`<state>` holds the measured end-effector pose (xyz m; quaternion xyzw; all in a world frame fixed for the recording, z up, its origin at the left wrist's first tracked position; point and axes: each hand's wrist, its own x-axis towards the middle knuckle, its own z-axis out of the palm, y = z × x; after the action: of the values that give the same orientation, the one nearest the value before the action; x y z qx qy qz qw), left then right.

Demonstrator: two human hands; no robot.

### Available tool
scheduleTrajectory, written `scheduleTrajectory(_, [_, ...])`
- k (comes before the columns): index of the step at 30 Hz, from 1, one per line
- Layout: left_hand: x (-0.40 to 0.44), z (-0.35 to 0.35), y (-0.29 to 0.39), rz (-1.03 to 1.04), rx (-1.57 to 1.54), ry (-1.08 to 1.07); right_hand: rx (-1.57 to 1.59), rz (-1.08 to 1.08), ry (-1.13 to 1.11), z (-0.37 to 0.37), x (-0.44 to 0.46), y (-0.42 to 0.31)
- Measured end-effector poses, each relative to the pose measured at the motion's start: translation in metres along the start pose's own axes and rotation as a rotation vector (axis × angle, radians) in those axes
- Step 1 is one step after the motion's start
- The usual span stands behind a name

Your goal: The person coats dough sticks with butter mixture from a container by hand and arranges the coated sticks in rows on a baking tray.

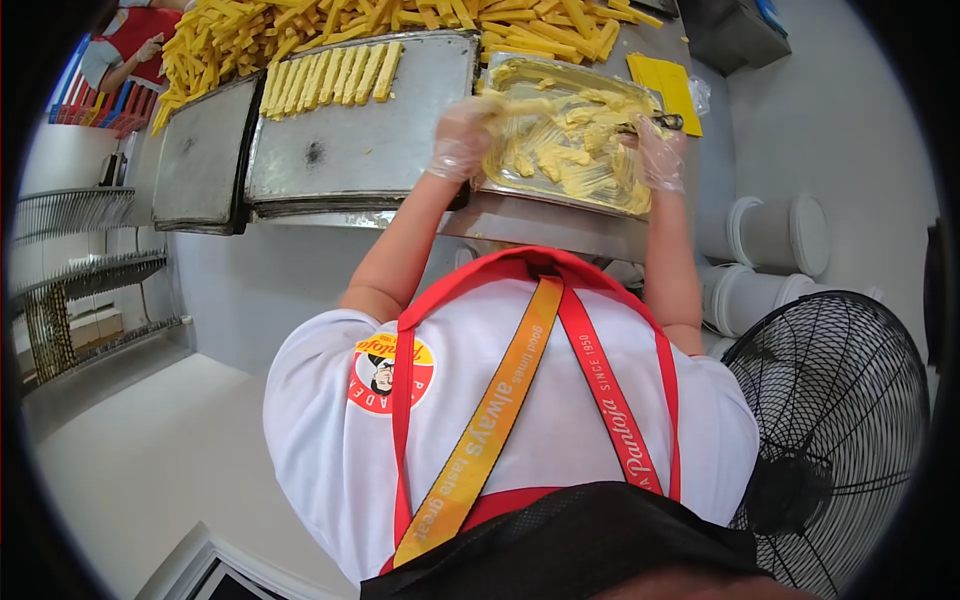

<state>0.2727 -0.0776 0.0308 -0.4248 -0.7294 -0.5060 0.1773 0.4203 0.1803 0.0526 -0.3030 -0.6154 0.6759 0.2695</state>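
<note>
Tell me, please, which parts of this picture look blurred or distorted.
In the head view, fisheye distortion bends the scene within dark, curved edges; in that same view, the left hand looks motion-blurred, while lettering on the yellow strap is legible.

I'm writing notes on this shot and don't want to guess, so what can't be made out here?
- Head view: motion blur smears the left hand, so its finger positions and exact grip are unclear.
- Head view: the right hand partly covers the dark tool, hiding its full shape.
- Head view: the top edge cuts off the pile of yellow sticks and the co-worker.
</note>
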Motion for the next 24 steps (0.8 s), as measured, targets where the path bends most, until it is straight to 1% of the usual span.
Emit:
scheduleTrajectory(1, [-0.001,-0.011,-0.010,-0.223,0.147,-0.003,0.058,-0.021,-0.012,0.005,-0.009,-0.009])
scheduleTrajectory(3, [-0.005,-0.031,-0.050,-0.320,0.415,0.118,0.075,-0.039,-0.026,0.004,-0.009,-0.002])
scheduleTrajectory(5, [-0.010,-0.042,-0.091,-0.224,0.570,0.236,0.056,-0.057,-0.022,0.004,-0.010,0.012])
scheduleTrajectory(7, [-0.009,-0.050,-0.113,-0.285,0.639,0.232,0.005,-0.082,-0.006,0.008,-0.008,0.030])
scheduleTrajectory(9, [-0.009,-0.053,-0.125,-0.335,0.669,0.199,-0.194,-0.230,-0.048,0.012,-0.006,0.050])
scheduleTrajectory(10, [-0.009,-0.054,-0.128,-0.360,0.684,0.180,-0.293,-0.302,-0.069,0.026,-0.014,0.036])
scheduleTrajectory(11, [-0.008,-0.054,-0.128,-0.371,0.689,0.164,-0.522,-0.367,-0.118,0.033,-0.029,0.020])
scheduleTrajectory(13, [-0.007,-0.055,-0.126,-0.393,0.698,0.129,-0.567,-0.414,-0.333,0.047,-0.047,0.006])
scheduleTrajectory(14, [-0.009,-0.054,-0.128,-0.364,0.687,0.162,-0.589,-0.437,-0.439,0.052,-0.051,0.004])
scheduleTrajectory(15, [-0.013,-0.052,-0.130,-0.335,0.675,0.196,-0.534,-0.569,-0.418,0.057,-0.054,0.011])
scheduleTrajectory(16, [-0.012,-0.053,-0.128,-0.303,0.663,0.231,-0.476,-0.418,-0.408,0.055,-0.047,0.019])
scheduleTrajectory(18, [-0.012,-0.062,-0.112,-0.387,0.530,0.194,-0.352,-0.122,-0.386,0.042,-0.017,0.030])
scheduleTrajectory(19, [-0.012,-0.067,-0.103,-0.428,0.464,0.177,-0.283,0.010,-0.249,0.034,-0.002,0.026])
scheduleTrajectory(22, [-0.019,-0.075,-0.100,-0.389,0.710,0.181,-0.652,-0.295,0.093,0.014,0.020,0.000])
scheduleTrajectory(24, [0.006,-0.088,-0.096,-0.350,0.672,0.238,-0.931,-0.375,0.006,0.025,0.015,-0.001])
